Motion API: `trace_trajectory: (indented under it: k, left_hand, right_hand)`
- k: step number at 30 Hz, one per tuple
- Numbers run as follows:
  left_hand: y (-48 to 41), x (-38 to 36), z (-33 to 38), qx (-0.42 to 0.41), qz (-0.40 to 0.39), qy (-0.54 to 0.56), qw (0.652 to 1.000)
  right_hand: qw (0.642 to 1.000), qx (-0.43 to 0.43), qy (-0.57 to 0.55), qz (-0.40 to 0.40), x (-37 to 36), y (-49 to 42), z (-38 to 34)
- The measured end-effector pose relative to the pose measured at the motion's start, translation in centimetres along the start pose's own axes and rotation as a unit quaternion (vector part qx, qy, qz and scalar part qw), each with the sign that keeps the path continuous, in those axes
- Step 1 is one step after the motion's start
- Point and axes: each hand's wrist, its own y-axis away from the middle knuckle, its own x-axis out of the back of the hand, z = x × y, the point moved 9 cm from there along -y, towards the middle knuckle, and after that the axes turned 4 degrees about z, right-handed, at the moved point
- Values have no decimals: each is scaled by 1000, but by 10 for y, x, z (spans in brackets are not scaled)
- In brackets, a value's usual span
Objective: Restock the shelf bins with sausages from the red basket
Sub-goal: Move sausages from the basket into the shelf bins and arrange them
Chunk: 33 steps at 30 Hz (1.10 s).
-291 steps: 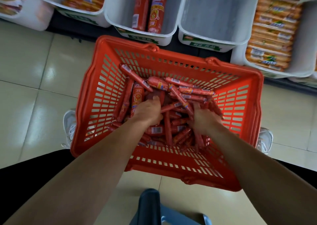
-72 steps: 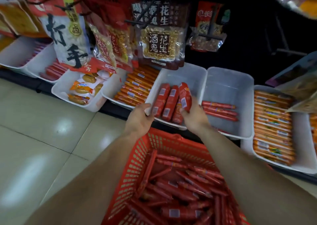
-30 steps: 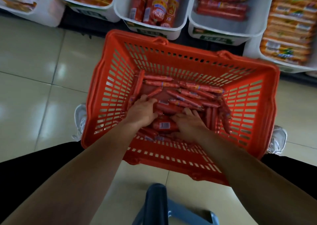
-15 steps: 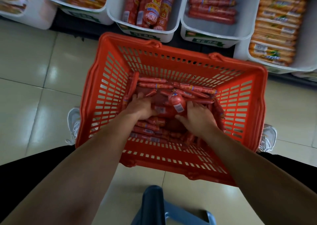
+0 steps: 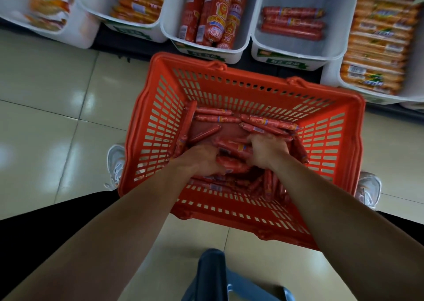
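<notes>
Red basket [image 5: 146, 140] sits on the floor below the bins; my left hand [image 5: 202, 160] and right hand [image 5: 266, 151] close around sausages [image 5: 231, 148] inside, bunching them for one carry.

Head camera looks steeply down, close over basket [image 5: 339, 140]; bins [image 5: 257, 48] seemingly beyond.

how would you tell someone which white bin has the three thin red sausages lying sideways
Start at the red basket on the floor; a row of white bins sits just beyond its far rim. The bin you want is behind the basket's far right corner. It alone is mostly bare, with just three thin red sausages lying crosswise at its back, while its neighbours are packed with fat red sausages or orange packs.
</notes>
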Motion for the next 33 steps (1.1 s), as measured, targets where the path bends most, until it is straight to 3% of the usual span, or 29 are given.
trace_trajectory:
  k: [4, 10, 13, 22, 27, 33]
  left_hand:
    - [30, 23, -9, -5, 20, 22, 1000]
    - [87, 72, -11, 23, 138, 114, 984]
    - [117, 104, -11, 21, 213, 153, 965]
    - [176, 189, -19, -2, 324, 251, 912]
    - [158, 240, -8, -14, 398, 273, 876]
    - [80, 301, 13, -10, 461, 262, 848]
  right_hand:
    - [999, -8, -32, -19, 1, 16, -7]
    - [985, -37, -154, 63, 52, 65, 1]
    - [967, -61, -225, 106, 80, 91, 4]
    - [908, -52, -363, 202, 166, 130, -12]
    - [892, -20, -393, 222, 196, 105, -28]
    - [873, -56, -435, 212, 183, 55, -11]
